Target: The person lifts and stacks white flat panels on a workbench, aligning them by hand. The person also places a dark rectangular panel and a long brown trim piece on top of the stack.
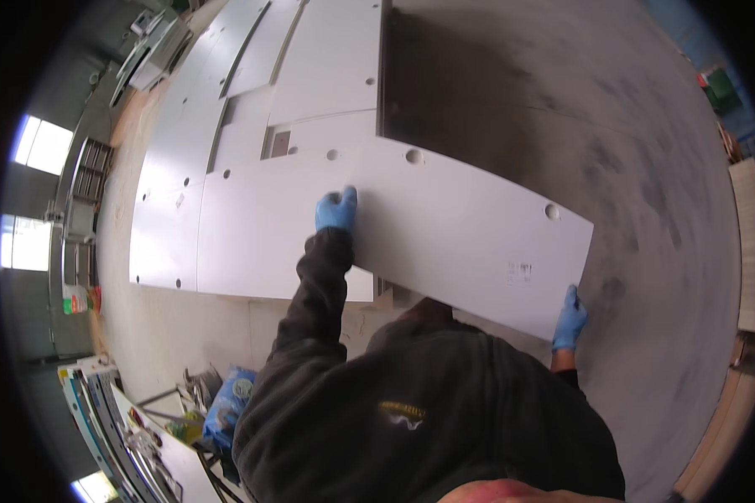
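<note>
Roughly L to R from my end: flat panels (252, 226) lie at left, then the gloved L hand (335, 211) at or near the left end of the held panel (470, 222). L fingers look bent, but can't tell if they're clamped or just pressing. Held panel slants from there to near right, its right end out past the flat ones. I'd guess it's stiff, fairly heavy, prob. smooth enough to slip, w/ corners that could chip. Best hold IMO: both short ends, thumbs on top. R hand (570, 318) has the right end approx. that way: thumb on top, other fingers out of sight, so looks clamped on the edge.

Hard to see, L to R: held panel's left edge blends into the flat panels, so can't tell if it's resting on them; underside hidden; label (518, 272) too small to read.
</note>
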Demonstrator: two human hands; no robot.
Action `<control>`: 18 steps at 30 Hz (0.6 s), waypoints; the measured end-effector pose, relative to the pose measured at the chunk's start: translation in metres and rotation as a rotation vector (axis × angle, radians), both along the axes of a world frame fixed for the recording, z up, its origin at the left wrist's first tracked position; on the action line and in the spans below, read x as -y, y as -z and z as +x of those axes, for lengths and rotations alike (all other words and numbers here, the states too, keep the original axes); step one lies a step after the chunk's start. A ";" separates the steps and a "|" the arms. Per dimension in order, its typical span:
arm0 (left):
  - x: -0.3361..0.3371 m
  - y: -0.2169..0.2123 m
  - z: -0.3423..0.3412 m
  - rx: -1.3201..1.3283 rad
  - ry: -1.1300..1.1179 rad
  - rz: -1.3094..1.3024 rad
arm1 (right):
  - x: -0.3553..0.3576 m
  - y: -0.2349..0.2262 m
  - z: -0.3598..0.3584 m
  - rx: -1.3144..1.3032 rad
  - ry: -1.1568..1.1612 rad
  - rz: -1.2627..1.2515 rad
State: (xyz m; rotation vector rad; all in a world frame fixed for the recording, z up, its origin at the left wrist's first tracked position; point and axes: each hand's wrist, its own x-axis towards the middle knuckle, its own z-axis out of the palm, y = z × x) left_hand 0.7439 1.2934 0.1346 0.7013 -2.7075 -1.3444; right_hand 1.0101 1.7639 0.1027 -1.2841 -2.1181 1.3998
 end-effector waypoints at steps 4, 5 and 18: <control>0.002 -0.001 -0.071 0.037 -0.043 -0.099 | -0.025 0.006 -0.129 -0.041 -0.099 -0.085; 0.009 -0.003 -0.078 0.041 -0.053 -0.095 | -0.019 0.006 -0.139 -0.028 -0.115 -0.096; 0.083 0.037 -0.287 0.147 -0.396 -0.413 | 0.000 0.068 -0.495 -0.105 -0.453 -0.204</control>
